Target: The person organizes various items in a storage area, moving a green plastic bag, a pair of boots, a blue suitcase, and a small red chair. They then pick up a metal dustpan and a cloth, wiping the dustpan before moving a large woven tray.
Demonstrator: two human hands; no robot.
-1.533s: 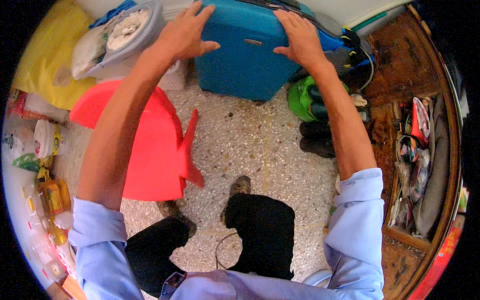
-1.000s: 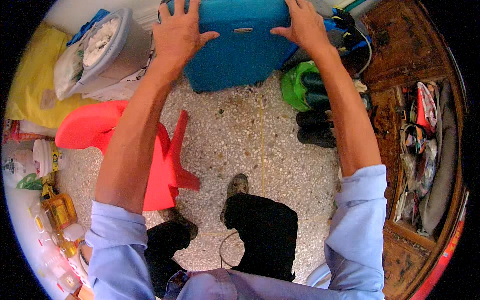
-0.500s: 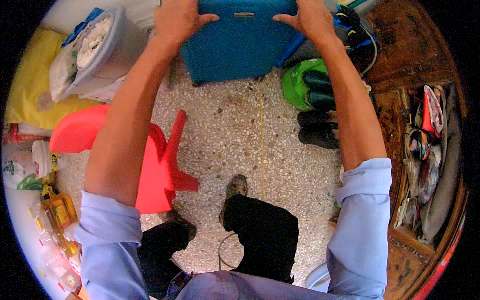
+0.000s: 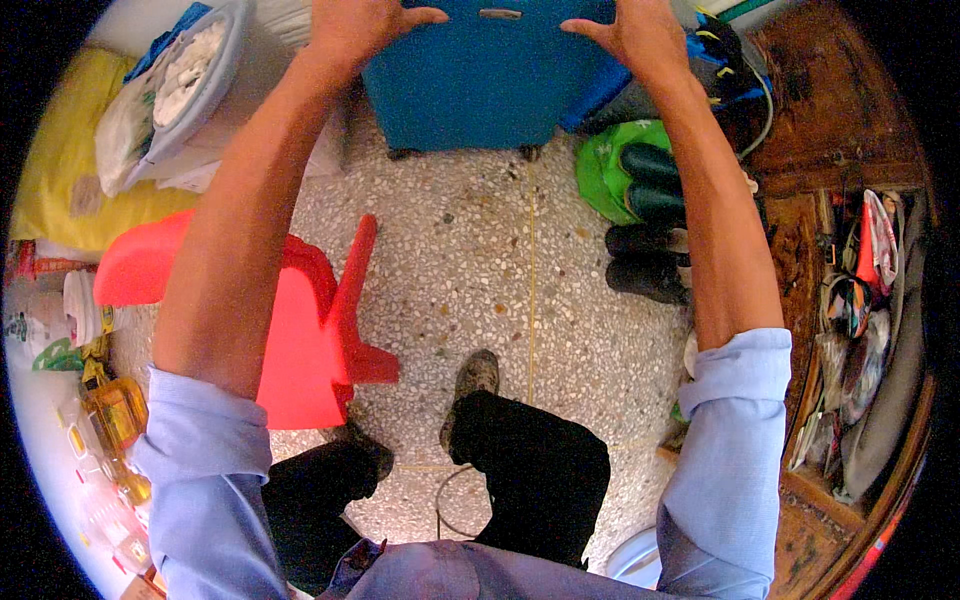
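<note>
At the far side I hold a blue suitcase point(image 4: 470, 85) between my two hands. My left hand point(image 4: 362, 28) grips its left side, thumb pointing inward over the front face. On the opposite side my right hand point(image 4: 648, 38) mirrors this, thumb also turned inward. The fingers of both hands are largely hidden beyond the suitcase's sides and the picture's upper rim. Small dark wheels show under the suitcase's lower edge. Whether they touch the floor I cannot tell.
A red plastic chair point(image 4: 310, 350) stands by my left forearm. Farther left are a grey-blue bucket point(image 4: 215, 95) with white contents, a yellow sack point(image 4: 60, 150) and bottles of yellow liquid point(image 4: 120, 415). On the right are a green bag point(image 4: 600, 180), dark shoes point(image 4: 640, 262) and a wooden cabinet point(image 4: 800, 110).
The suitcase and both hands have shifted slightly farther up the picture, and its wheels show more plainly. My arms have spread a little wider. The grip looks the same.
</note>
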